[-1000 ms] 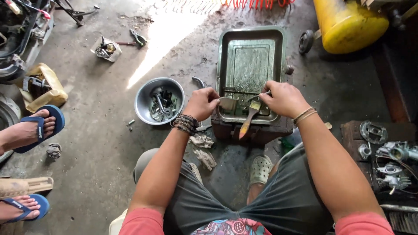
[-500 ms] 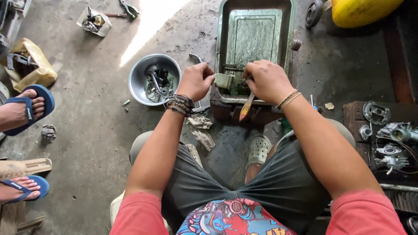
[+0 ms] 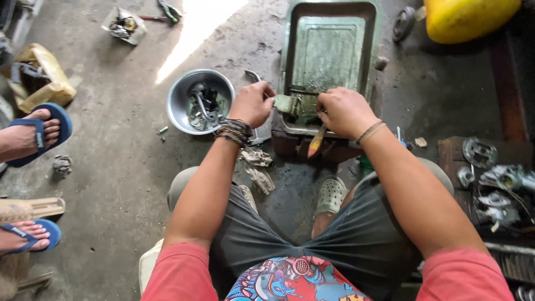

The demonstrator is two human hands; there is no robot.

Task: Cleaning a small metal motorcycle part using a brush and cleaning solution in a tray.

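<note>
While the part [image 3: 290,104] is gripped by the left hand [image 3: 252,103], the brush [image 3: 316,141], handle pointing toward the person, is clasped in the right hand [image 3: 343,111]; both hands are seen lower than before.

Place: a repair workshop — rough and oily.
Floor: stained concrete floor [image 3: 117,161], lower left.
Centre top: grimy metal wash tray [image 3: 329,22].
Right edge: loose engine parts [image 3: 496,184].
Left of centre: steel bowl [image 3: 184,95] of small parts — greasy.
</note>
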